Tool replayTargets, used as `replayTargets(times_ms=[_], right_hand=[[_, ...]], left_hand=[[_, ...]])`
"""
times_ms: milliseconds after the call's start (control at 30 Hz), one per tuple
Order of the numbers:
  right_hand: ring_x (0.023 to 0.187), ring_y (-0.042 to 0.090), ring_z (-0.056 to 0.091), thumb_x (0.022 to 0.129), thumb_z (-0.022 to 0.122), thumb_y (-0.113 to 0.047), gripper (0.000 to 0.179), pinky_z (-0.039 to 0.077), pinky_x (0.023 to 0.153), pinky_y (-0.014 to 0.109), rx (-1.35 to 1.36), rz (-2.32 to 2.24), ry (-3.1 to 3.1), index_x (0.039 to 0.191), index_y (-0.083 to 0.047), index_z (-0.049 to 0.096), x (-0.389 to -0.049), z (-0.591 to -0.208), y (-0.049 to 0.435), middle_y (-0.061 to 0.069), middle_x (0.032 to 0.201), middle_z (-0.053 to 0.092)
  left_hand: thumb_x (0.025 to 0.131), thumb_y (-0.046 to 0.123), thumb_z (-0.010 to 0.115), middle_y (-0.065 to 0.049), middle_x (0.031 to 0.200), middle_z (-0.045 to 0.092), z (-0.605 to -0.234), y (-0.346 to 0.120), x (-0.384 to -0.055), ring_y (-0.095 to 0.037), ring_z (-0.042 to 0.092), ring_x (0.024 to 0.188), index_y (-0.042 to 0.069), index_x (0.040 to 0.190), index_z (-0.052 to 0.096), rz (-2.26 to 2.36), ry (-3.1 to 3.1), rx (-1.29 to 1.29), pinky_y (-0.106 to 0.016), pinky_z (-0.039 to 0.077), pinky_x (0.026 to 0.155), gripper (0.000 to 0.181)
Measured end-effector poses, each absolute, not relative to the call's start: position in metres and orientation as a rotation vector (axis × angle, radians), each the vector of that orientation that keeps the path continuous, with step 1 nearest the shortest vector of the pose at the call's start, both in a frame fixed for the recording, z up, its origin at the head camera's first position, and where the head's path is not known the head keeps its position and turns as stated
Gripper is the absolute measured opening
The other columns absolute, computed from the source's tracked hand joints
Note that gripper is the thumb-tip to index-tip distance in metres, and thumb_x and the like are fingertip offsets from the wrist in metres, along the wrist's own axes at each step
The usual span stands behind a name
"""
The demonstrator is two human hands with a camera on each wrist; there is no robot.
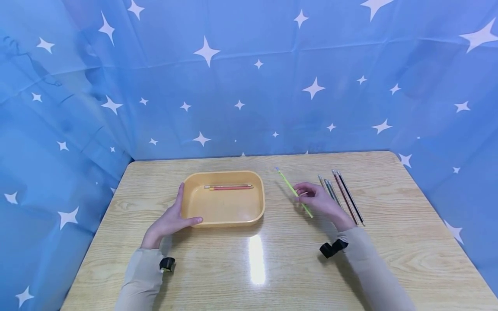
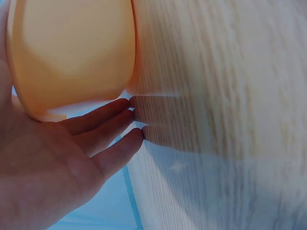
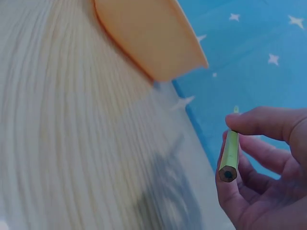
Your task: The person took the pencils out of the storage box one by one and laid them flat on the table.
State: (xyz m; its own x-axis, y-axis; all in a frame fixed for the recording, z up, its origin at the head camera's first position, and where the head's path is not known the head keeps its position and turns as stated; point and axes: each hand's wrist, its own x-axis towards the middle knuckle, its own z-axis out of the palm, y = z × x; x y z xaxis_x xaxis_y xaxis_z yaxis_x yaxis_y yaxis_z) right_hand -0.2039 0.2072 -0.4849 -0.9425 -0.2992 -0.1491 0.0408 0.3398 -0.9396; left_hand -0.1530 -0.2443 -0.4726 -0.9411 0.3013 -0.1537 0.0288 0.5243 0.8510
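Observation:
On the left of the table is a shallow yellow-orange plastic tray (image 1: 223, 223). My left hand (image 1: 171, 221) holds it at the near left corner, thumb over the front rim and fingers along the outside. Two pencils, a red pencil (image 1: 231, 188) and another right behind it, lie inside near the back wall. To the tray's right, my right hand (image 1: 317, 199) pinches a yellow-green pencil (image 1: 287, 183) between thumb and fingers, above the table. Its flat, unsharpened end (image 3: 228, 173) faces the right wrist camera. In the left wrist view, fingertips (image 2: 136, 134) reach the tabletop beside the tray.
Several more pencils lie on the table beyond the right hand, among them a dark red pencil (image 1: 346, 196) and a black pencil (image 1: 351, 198). The right forearm partly covers this group. A blue star-printed cloth (image 1: 249, 86) hangs behind the wooden table (image 1: 295, 268).

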Motion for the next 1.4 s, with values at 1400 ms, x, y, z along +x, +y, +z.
replayTargets(times_ms=[1400], right_hand=[[0.081, 0.002, 0.055, 0.091, 0.064, -0.004, 0.042, 0.048, 0.065, 0.020, -0.076, -1.491, 2.630, 0.125, 0.014, 0.050, -0.182, -0.488, 0.342, 0.009, 0.098, 0.060]], left_hand=[[0.083, 0.032, 0.077, -0.025, 0.158, -0.003, -0.478, -0.246, -0.155, -0.046, 0.014, 0.139, 0.007, 0.150, -0.021, 1.370, 2.473, 0.259, -0.061, 0.018, 0.109, 0.121]])
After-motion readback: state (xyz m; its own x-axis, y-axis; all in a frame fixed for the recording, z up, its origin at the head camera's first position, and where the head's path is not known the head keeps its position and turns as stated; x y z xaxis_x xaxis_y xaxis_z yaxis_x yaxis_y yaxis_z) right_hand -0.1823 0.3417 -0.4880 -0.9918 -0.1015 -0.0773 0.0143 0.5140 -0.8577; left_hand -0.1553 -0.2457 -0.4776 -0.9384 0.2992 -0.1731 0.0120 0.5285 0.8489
